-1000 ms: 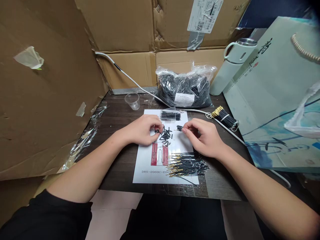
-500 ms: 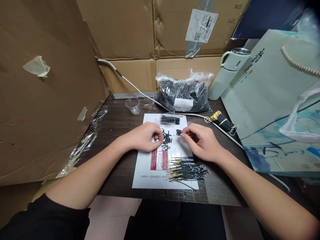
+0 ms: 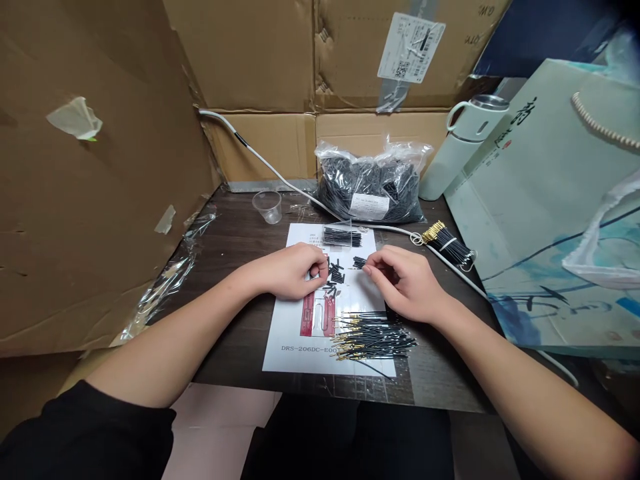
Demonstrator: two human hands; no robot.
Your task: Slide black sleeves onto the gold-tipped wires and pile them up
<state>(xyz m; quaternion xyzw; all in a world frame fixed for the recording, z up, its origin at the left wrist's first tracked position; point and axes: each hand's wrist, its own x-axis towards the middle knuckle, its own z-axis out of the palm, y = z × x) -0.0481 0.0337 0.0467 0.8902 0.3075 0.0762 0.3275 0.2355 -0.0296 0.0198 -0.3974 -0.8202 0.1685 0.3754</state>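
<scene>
My left hand (image 3: 293, 270) rests on a white printed sheet (image 3: 290, 337), its fingertips pinched on a small black tube piece at the edge of a loose scatter of short black tubes (image 3: 335, 275). My right hand (image 3: 405, 280) lies just right of that scatter, thumb and forefinger pinched on a thin black wire whose end points left. Below the hands lies a pile of black wires with gold tips (image 3: 373, 332). A small neat bundle of black pieces (image 3: 341, 236) sits at the top of the sheet.
A dark wooden table (image 3: 235, 333) is walled in by cardboard boxes (image 3: 100, 173). At the back stand a plastic bag of black parts (image 3: 370, 183), a clear cup (image 3: 267, 205), a pale flask (image 3: 463, 143), a tied gold-tipped wire bundle (image 3: 447, 241), a white cable (image 3: 270, 167) and a paper bag (image 3: 555, 213).
Both hands stay near the tube scatter with small finger movements; the left hand's fingers have edged right. The camera view shifted slightly.
</scene>
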